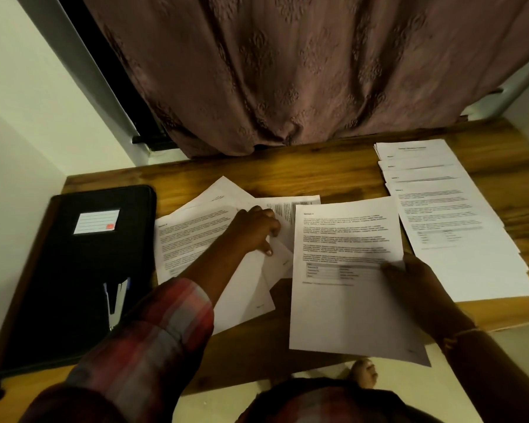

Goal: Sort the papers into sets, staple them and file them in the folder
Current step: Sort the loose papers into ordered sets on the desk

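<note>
Sorting looks half done: right hand (409, 282) grips one sheet (345, 309), left hand (255, 232) pinches into the loose pile (196, 236), stapler (116, 302) and closed folder (68, 279) untouched.

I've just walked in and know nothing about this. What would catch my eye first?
Most striking is the printed sheet that the right hand holds by its edge over the front of the wooden desk, while the left hand lies on loose sheets scattered mid-desk. At the left lies a black folder with a stapler on it. At the far right is a fanned stack of pages.
</note>
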`<move>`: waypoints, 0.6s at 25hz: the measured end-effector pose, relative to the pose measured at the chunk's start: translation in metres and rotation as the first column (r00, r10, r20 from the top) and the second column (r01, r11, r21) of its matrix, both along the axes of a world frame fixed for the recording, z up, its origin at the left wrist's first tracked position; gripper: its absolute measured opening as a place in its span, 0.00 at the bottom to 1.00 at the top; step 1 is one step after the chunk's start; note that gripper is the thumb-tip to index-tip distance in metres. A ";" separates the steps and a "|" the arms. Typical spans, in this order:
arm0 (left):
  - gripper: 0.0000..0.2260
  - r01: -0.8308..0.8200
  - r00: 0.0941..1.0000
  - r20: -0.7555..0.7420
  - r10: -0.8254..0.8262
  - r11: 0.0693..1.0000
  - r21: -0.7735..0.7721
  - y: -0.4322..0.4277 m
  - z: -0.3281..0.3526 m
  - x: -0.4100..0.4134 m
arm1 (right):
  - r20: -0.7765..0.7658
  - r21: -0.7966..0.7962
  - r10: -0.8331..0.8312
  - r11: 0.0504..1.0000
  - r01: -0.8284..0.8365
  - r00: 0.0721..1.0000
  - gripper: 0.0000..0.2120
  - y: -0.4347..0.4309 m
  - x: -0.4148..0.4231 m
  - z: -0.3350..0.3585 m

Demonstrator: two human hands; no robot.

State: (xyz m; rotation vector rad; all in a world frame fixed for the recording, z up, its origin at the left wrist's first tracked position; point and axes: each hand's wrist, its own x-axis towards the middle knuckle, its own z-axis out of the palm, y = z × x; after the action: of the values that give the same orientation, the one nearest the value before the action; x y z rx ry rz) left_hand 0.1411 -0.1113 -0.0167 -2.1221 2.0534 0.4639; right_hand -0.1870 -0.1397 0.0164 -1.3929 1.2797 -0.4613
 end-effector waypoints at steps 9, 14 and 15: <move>0.12 0.029 0.999 -0.027 -0.028 0.999 0.034 0.002 0.000 -0.002 | -0.037 0.002 -0.053 0.999 0.054 0.998 0.06 0.017 -0.002 -0.011; 0.15 0.088 0.996 0.021 -0.089 0.995 0.057 -0.001 0.001 -0.005 | -0.016 0.003 -0.077 0.997 0.077 0.997 0.07 0.018 -0.009 -0.010; 0.16 0.097 0.995 0.035 -0.098 0.994 0.048 -0.002 0.002 -0.006 | -0.009 0.000 -0.083 0.997 0.083 0.997 0.07 0.018 -0.011 -0.011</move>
State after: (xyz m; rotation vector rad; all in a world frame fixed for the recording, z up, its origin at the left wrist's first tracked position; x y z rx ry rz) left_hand 0.1349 -0.1134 -0.0146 -1.9789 2.0933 0.4495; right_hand -0.1981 -0.1221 0.0049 -1.3468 1.3485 -0.5116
